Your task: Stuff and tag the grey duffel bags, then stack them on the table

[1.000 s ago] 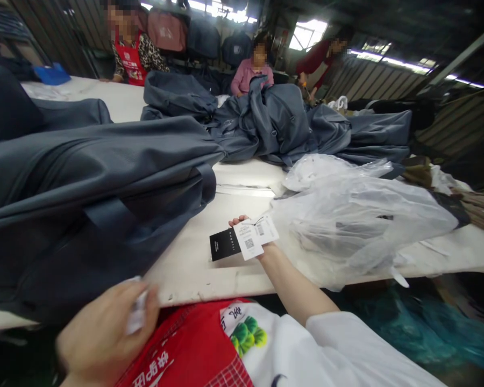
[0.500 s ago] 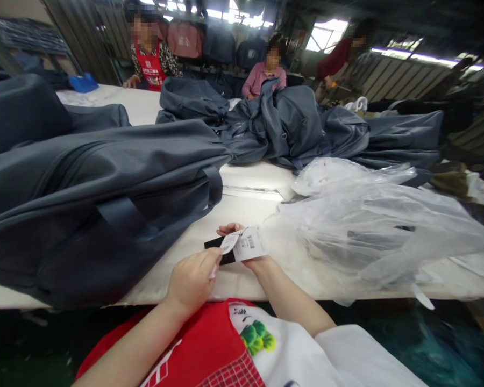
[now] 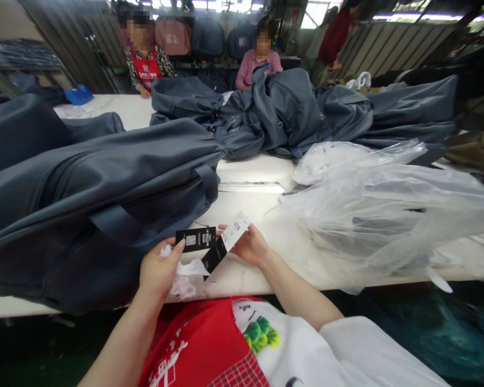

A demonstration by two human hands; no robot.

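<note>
Between finger and thumb, my left hand [image 3: 159, 267] holds a black tag [image 3: 195, 239] with a white square code and white lettering. Crumpled whitish tissue [image 3: 185, 277] hangs under that hand. My right hand [image 3: 248, 244] is closed on a white tag [image 3: 234, 230] with a barcode, and a second black tag [image 3: 213, 257] slants down from it. A thin dark string rises from the left tag. Both hands are over the white table near its front edge, just right of a large dark blue bag [image 3: 105, 177] with strap handles.
More dark blue bags [image 3: 294, 107] are piled across the white table [image 3: 250, 207]. Clear plastic bags [image 3: 387, 220] lie at the right. A blue object [image 3: 79, 95] is at the far left. People [image 3: 145, 64] are across the table.
My left hand has moved left and now holds a black tag away from the others. The white tag at my right hand has tilted upright. Crumpled tissue now shows below my left hand.
</note>
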